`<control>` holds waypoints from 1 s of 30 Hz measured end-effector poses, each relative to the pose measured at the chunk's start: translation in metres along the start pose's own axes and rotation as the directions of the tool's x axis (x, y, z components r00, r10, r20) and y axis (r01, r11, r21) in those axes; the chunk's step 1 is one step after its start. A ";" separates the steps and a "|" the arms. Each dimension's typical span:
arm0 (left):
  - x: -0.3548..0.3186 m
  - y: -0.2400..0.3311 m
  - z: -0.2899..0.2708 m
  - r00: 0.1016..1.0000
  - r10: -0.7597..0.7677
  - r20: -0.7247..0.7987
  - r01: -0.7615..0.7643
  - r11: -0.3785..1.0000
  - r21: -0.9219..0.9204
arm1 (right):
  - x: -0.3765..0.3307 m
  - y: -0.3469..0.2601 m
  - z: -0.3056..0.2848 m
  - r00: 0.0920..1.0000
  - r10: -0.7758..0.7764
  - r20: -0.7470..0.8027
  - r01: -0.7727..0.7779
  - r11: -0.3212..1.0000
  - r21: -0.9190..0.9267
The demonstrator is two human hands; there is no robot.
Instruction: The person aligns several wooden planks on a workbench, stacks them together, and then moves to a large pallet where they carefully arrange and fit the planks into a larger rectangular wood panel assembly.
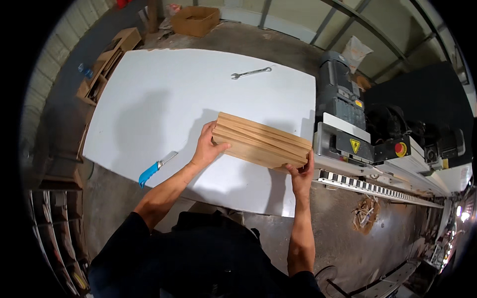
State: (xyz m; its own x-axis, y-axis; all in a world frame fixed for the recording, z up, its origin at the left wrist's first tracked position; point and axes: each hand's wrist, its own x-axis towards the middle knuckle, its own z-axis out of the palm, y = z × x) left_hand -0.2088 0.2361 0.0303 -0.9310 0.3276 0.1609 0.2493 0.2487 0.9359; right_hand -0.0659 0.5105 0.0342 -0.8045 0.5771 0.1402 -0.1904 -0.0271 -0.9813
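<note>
A stack of several thin wooden boards point(261, 141) lies on a white table point(169, 99), near its right side. My left hand point(207, 146) grips the stack's left end, thumb on the near edge. My right hand point(302, 175) holds the stack's near right corner from below, beside a grey machine point(348, 129).
A silver wrench point(251, 73) lies at the table's far side. A blue-handled knife point(156, 168) sits at the near left edge. The machine's roller track point(377, 188) runs off to the right. Wooden shelving point(107, 62) and a cardboard box point(196, 20) stand on the floor beyond.
</note>
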 end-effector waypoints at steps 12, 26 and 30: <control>-0.029 0.001 -0.008 0.980 -0.087 0.178 0.158 0.886 -0.437 | -0.021 0.018 -0.023 0.960 0.174 0.220 -0.132 0.972 -0.194; -0.033 -0.003 -0.011 0.987 -0.065 0.149 0.113 0.932 -0.344 | -0.018 0.018 -0.035 0.943 0.140 0.303 -0.054 0.960 -0.276; -0.036 0.006 -0.015 0.983 -0.095 0.156 0.138 0.946 -0.294 | -0.012 0.010 -0.030 0.952 -0.008 0.306 0.098 0.955 -0.280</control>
State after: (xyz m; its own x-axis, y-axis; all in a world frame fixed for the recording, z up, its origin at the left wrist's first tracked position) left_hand -0.1778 0.2124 0.0345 -0.8975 0.4406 0.0207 0.0290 0.0121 0.9995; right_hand -0.0409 0.5277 0.0192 -0.9367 0.2995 0.1812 -0.1029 0.2591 -0.9604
